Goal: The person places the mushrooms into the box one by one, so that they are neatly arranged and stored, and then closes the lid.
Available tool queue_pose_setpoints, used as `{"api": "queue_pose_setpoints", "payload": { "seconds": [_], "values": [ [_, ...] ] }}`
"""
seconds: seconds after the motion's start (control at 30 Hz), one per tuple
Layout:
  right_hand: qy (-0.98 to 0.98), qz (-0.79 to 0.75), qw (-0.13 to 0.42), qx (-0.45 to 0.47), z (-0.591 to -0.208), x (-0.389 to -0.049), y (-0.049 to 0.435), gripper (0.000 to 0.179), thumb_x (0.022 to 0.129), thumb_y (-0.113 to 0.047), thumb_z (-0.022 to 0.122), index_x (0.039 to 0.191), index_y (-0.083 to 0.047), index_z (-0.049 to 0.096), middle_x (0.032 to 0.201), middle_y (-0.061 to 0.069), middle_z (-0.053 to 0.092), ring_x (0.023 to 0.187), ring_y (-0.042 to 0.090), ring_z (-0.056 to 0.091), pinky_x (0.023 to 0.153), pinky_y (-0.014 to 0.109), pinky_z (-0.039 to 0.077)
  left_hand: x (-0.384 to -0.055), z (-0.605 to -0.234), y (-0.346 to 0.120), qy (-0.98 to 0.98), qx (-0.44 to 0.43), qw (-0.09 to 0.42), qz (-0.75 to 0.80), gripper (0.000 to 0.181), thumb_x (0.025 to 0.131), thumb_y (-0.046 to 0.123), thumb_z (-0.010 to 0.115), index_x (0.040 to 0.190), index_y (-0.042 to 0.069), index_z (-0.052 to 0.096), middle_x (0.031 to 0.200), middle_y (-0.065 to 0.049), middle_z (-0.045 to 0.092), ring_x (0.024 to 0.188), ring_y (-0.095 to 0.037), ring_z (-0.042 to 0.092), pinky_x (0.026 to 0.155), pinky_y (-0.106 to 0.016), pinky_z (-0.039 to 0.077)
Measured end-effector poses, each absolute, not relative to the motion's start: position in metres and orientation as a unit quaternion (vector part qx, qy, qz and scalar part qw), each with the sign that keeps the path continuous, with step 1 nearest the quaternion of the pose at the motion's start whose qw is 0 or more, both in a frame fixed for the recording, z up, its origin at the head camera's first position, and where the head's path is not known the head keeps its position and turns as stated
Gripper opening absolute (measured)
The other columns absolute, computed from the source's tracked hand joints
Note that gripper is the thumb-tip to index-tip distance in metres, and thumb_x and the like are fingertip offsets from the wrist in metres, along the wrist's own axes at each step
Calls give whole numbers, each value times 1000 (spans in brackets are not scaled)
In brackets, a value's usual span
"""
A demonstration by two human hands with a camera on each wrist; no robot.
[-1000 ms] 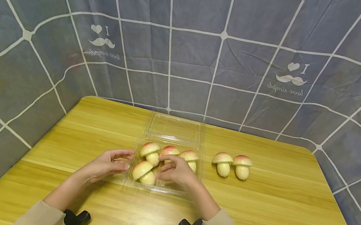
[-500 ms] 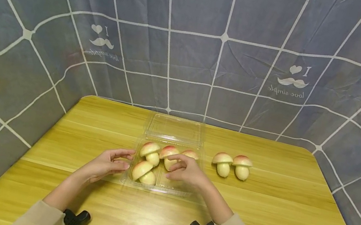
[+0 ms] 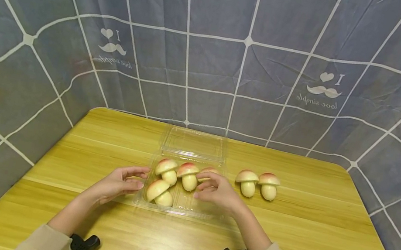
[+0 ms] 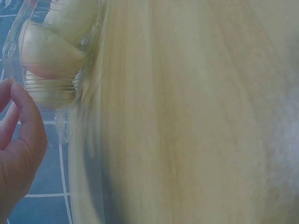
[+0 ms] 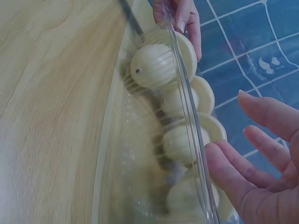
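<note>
A clear plastic clamshell box (image 3: 179,203) lies on the table with its lid (image 3: 195,143) folded back. Inside are several toy mushrooms with red-tinged caps: one at back left (image 3: 166,171), one at front left (image 3: 160,192), one in the middle (image 3: 189,176). Another (image 3: 210,172) at back right is partly covered by my right hand (image 3: 218,192). That hand hovers over the box's right side, fingers and thumb apart, holding nothing. My left hand (image 3: 120,183) has loosely bent fingers right at the box's left rim. In the right wrist view, mushroom stems (image 5: 152,65) show through the ribbed wall.
Two more toy mushrooms, one (image 3: 247,183) beside the other (image 3: 269,186), lie right of the box on the wooden table (image 3: 310,232). A grey curtain (image 3: 274,66) with white lines surrounds the table's back and sides.
My right hand has drawn to the right across the box, uncovering the middle mushroom and now partly covering the one at back right. The left hand has stayed at the left rim.
</note>
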State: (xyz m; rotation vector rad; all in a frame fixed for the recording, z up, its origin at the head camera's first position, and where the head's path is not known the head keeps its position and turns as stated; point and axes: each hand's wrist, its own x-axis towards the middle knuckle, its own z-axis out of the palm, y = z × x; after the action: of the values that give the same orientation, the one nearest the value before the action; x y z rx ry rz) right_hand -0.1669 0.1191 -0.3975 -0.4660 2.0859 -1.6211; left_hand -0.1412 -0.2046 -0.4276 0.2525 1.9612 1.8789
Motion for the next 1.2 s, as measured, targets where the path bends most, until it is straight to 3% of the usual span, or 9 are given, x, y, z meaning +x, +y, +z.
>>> {"api": "queue_pose_setpoints", "payload": {
  "seconds": [0.73, 1.03, 1.2],
  "values": [
    [756, -603, 206, -152, -395, -164, 146, 58, 79, -7, 73, 130, 4, 48, 110, 27, 56, 91, 26, 63, 79, 37, 52, -141, -432, -206, 706, 95, 202, 672, 60, 90, 6, 60, 139, -11, 29, 127, -26, 37, 92, -9, 55, 76, -22, 50],
    [754, -606, 207, -147, -393, -164, 158, 60, 80, -9, 73, 131, 4, 46, 111, 25, 55, 92, 22, 59, 80, 35, 51, -141, -431, -207, 705, 86, 205, 673, 60, 90, 5, 60, 139, -11, 30, 123, -20, 41, 91, -8, 56, 76, -22, 50],
    [755, -607, 201, -147, -391, -164, 163, 60, 80, -10, 73, 132, 5, 45, 113, 27, 54, 92, 22, 59, 79, 36, 51, -141, -431, -207, 708, 92, 203, 670, 60, 90, 7, 60, 139, -11, 30, 127, -24, 39, 93, -11, 56, 77, -23, 50]
  ]
}}
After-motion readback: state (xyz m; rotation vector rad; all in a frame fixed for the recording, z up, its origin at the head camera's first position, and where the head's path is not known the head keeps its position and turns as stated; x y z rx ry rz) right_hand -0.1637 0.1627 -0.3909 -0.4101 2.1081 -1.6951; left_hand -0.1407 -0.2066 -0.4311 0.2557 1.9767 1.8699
